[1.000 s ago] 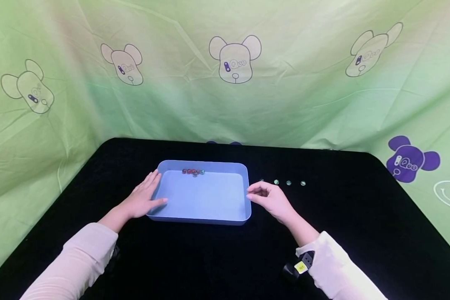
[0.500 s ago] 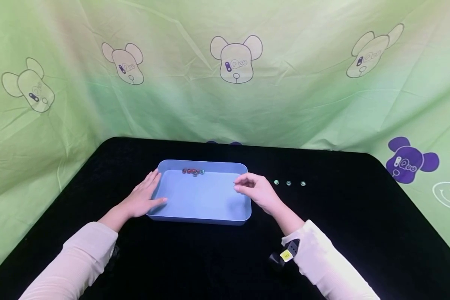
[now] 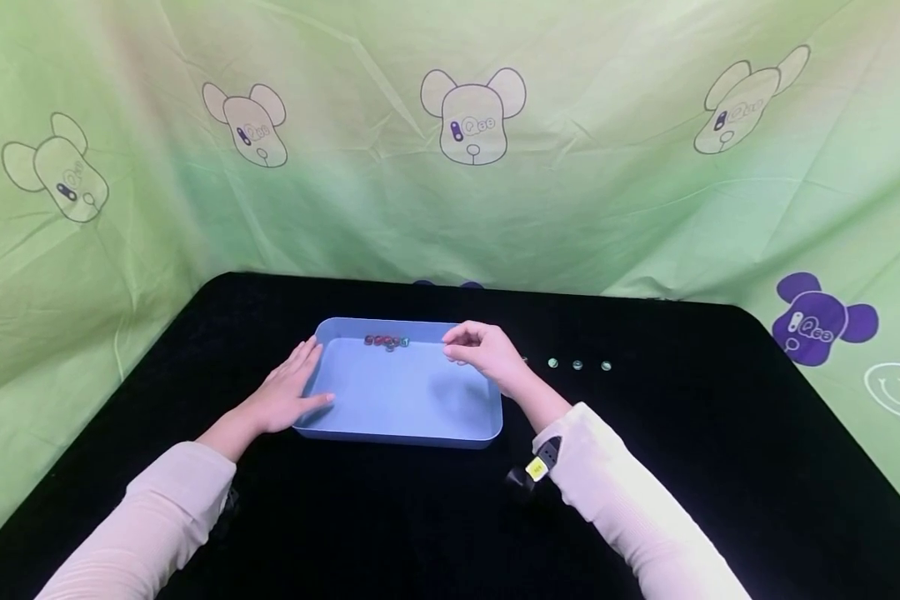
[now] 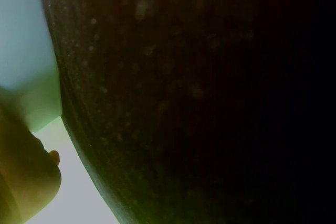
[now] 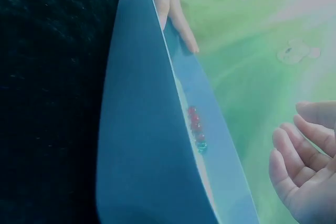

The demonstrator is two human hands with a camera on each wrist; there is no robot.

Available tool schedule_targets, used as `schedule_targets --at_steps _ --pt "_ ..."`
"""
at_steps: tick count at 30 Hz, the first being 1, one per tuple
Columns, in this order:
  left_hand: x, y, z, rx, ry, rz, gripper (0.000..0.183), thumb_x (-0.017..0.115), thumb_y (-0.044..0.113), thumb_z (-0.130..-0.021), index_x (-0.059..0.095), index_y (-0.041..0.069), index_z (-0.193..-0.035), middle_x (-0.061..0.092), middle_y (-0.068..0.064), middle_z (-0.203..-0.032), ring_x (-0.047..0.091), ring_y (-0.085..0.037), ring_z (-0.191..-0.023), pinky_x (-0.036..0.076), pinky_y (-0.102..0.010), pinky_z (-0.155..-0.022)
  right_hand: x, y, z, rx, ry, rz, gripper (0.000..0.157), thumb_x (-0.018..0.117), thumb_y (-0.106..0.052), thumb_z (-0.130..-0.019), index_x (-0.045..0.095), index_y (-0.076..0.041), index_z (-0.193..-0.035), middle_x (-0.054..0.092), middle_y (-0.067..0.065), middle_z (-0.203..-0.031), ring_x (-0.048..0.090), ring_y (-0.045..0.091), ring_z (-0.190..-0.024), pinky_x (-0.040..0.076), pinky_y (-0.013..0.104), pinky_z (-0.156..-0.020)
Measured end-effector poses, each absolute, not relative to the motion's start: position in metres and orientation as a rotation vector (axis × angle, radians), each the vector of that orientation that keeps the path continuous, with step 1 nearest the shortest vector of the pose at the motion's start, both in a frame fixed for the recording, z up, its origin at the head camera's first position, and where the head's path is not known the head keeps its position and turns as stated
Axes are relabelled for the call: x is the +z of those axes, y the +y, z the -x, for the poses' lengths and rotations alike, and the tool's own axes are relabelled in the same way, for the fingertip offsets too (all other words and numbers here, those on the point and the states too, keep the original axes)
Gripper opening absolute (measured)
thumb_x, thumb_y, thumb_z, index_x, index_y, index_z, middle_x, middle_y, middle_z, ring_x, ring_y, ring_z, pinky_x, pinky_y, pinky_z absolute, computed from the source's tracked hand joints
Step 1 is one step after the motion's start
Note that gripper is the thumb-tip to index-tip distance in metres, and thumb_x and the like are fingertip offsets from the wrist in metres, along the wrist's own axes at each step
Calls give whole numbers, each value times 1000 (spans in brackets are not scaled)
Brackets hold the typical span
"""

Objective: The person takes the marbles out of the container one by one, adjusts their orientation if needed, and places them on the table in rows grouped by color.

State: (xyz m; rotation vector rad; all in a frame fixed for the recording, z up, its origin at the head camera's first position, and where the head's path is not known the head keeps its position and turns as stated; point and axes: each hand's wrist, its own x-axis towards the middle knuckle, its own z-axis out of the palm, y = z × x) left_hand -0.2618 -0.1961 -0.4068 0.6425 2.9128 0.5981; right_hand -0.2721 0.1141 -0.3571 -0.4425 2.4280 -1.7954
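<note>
The blue tray lies flat, long axis running left-right.

Past your right fingers, you can read "Qee" on outlined bear heads on the backdrop and, well right of the fingers, a purple bear head. Behind those fingers, the yellow wrist label is illegible.

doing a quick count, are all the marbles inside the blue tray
No, a row of marbles lies on the black table to the right of the blue tray in the head view.
</note>
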Motion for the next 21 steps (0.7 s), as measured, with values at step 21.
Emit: schedule_targets --at_steps 21 --pt "-407 -196 262 600 2904 -632 81 47 46 -84 8 0 -138 -2 -13 -143 -2 -30 -129 9 -52 -97 -363 88 314 -1661 2536 352 20 61 -8 -79 60 4 -95 61 11 -81 56 24 -72 45 29 -65"
